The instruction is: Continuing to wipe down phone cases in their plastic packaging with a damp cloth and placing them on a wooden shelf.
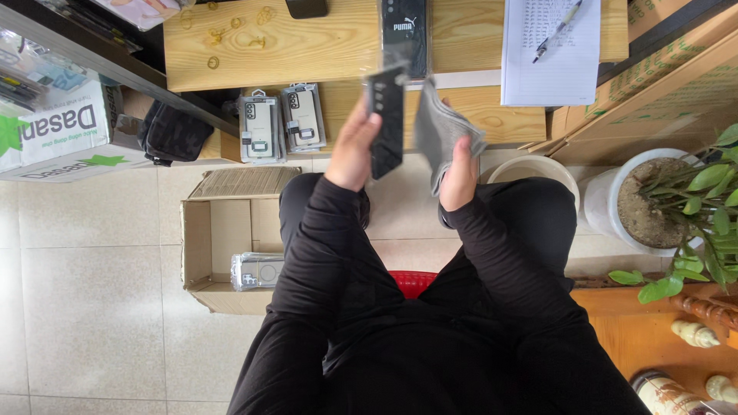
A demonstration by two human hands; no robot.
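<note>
A dark phone case (386, 123) is gripped upright in the left hand (352, 150) above the near edge of the desk (307, 46), while a grey pouch (442, 134) is clasped in the right hand (460, 178); it is judged best steadied by its edges and kept aligned with the pouch.

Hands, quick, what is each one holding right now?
Left hand: closed on a dark phone case, held upright.
Right hand: closed on a grey cloth.
</note>
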